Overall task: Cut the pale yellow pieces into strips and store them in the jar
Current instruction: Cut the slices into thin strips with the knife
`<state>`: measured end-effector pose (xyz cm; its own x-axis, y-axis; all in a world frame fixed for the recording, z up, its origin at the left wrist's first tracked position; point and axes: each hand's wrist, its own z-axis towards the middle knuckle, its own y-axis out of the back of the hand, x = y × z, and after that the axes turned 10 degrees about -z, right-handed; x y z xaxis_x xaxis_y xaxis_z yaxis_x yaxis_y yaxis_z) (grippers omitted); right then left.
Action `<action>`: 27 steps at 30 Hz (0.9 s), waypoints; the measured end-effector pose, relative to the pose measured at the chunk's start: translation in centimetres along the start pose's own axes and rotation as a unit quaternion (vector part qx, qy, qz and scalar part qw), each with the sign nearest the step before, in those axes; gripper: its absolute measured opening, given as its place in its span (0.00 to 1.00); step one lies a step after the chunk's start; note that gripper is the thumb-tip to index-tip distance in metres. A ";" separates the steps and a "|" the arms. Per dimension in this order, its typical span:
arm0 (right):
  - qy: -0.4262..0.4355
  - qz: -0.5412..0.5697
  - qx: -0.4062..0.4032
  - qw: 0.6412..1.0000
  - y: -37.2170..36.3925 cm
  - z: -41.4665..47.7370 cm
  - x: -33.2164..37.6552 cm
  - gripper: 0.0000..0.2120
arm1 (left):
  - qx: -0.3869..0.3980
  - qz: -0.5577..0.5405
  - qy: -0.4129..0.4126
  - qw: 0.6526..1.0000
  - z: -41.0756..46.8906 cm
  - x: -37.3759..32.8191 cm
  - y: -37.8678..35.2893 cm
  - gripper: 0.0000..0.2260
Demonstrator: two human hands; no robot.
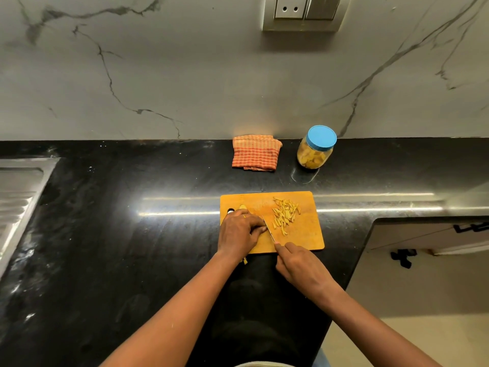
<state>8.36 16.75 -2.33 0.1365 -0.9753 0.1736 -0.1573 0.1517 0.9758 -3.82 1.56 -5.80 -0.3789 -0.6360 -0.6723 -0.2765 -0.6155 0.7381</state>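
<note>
Head view, down onto a black surface (pixel 132 234) against a veined grey wall (pixel 185 75).

Jar (pixel 316 154): clear, upright at the back right, close to the wall, closed with a blue lid (pixel 321 137). Filled for most of its height with pale yellow pieces (pixel 312 160). Well apart from the board.

Cloth (pixel 255 152): orange check, folded, left of the jar and not touching it.

Board (pixel 299 234): wooden, at the near edge of the surface, hanging hole at its left end. Bearing a loose heap of cut strips (pixel 285 214) on its right half.

Left hand (pixel 239 233): on the left half of the board, fingers curled down over a piece (pixel 243 207), only a pale tip showing beyond the knuckles. Fingertips just beside the blade.

Right hand (pixel 299 266): wrapped round the hidden handle of a knife (pixel 268 229), forefinger laid along the back of the blade. Blade slanting across the board between the left fingertips and the strips.

Stray strip (pixel 245 260): just off the near edge of the board, beside the left wrist.

Sink (pixel 18 192) at far left; socket (pixel 301 11) high on the wall.
</note>
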 end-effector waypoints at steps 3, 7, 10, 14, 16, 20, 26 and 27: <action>-0.015 -0.006 -0.018 1.000 -0.2 0.1 -0.2 0.19 | -0.011 -0.017 0.007 1.000 -0.1 -0.2 0.1 0.06; -0.033 0.029 -0.049 0.998 0.4 0.4 -0.1 0.18 | -0.014 -0.024 0.016 1.000 -0.1 -0.3 0.2 0.06; -0.022 0.042 -0.065 0.997 0.7 0.6 0.1 0.18 | -0.016 -0.032 0.011 0.999 -0.3 -0.2 0.2 0.06; -0.015 0.054 -0.058 0.997 0.5 0.7 0.3 0.18 | -0.016 -0.035 0.000 0.999 -0.4 -0.3 0.3 0.05; -0.020 0.064 -0.050 0.996 0.3 0.8 0.2 0.19 | -0.015 -0.041 -0.003 0.999 -0.4 -0.2 0.3 0.05; -0.017 0.073 -0.035 0.997 0.2 1.0 0.2 0.19 | -0.015 -0.046 -0.006 0.999 -0.4 -0.1 0.2 0.05; -0.003 0.053 0.024 0.998 0.4 1.5 -0.3 0.21 | -0.020 -0.045 -0.008 0.999 -0.5 0.2 0.0 0.05; 0.002 0.041 0.035 0.999 0.5 1.8 -0.3 0.21 | -0.020 -0.042 -0.011 0.999 -0.5 0.1 0.0 0.05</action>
<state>6.50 16.86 -2.18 0.1250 -0.9594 0.2529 -0.2355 0.2189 0.9469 -3.44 1.25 -5.94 -0.3747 -0.5712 -0.7303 -0.2734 -0.6845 0.6758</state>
